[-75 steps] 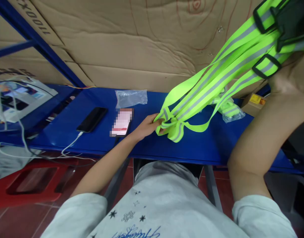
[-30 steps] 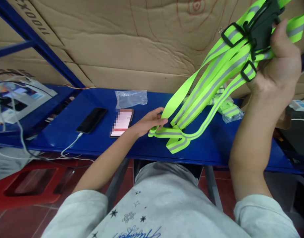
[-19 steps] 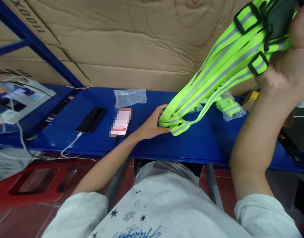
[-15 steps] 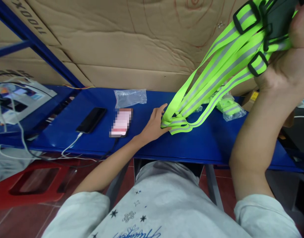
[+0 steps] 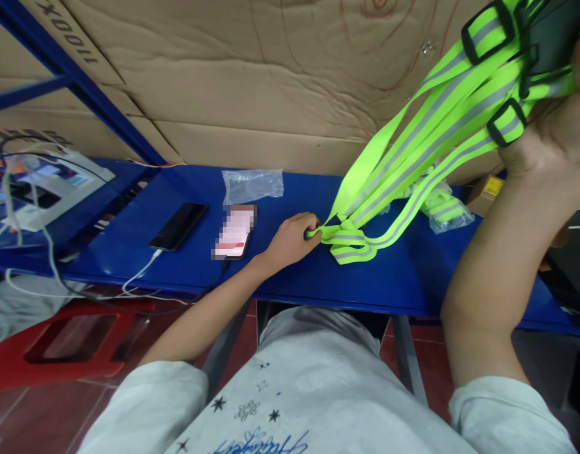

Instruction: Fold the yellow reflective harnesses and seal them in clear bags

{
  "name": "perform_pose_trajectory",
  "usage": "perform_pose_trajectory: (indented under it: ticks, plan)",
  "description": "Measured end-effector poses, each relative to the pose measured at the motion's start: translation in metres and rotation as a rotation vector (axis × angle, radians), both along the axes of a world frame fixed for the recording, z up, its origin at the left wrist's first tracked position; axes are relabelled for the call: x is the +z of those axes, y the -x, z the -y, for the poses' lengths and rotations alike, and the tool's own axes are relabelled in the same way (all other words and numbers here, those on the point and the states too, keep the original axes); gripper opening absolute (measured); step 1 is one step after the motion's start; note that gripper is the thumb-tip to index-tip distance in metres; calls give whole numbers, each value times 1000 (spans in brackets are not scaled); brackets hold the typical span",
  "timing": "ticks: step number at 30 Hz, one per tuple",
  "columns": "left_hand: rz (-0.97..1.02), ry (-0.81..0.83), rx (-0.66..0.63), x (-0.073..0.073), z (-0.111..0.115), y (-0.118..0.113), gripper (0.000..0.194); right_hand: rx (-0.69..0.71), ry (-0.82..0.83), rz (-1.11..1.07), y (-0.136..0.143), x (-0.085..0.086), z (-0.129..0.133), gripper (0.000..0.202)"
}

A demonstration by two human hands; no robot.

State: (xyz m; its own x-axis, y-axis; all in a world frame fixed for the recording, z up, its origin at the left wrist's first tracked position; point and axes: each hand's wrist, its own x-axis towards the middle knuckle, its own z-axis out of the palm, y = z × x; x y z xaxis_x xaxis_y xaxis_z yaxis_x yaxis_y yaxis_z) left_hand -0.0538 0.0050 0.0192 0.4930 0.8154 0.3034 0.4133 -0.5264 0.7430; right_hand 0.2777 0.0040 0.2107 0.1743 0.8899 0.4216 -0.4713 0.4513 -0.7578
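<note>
A bundle of neon-yellow reflective straps with grey stripes and black buckles stretches slantwise above the blue table. My left hand pinches the low end of the straps just over the tabletop, thumb and fingers together. Raised at the upper right, my right hand grips the top of the bundle near a dark panel; the frame edge cuts off most of its fingers. Loose strap loops hang beside my left hand, touching or nearly touching the table.
Left of my left hand lie a lit phone, a black phone on a white cable and a clear plastic bag. Bagged neon straps and a small cardboard box sit at right. Cardboard stands behind; a red stool is below left.
My left hand has closed from spread fingers into a pinch on the strap end. In the picture, the straps and my right hand sit slightly further right.
</note>
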Motion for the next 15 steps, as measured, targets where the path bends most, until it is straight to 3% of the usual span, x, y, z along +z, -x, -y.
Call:
perform_pose_trajectory:
  ticks: [3,4,6,10,13,15]
  plan:
    - [89,256,-106,2,-5,13,25,-77,-180,215,-3,-4,-3,14]
    - [92,358,-165,4,-5,18,29,-97,-204,314,-3,-5,-4,9]
    - [62,441,-237,9,-5,23,55,-169,-235,442,2,-10,-6,22]
    - [107,111,-171,36,-2,17,96,-233,-135,453,32,-17,-2,41]
    - [348,13,-268,68,-11,1,109,-100,-61,388,61,-23,6,38]
    - [524,47,-343,85,-23,-11,111,31,-32,350,77,-27,11,32]
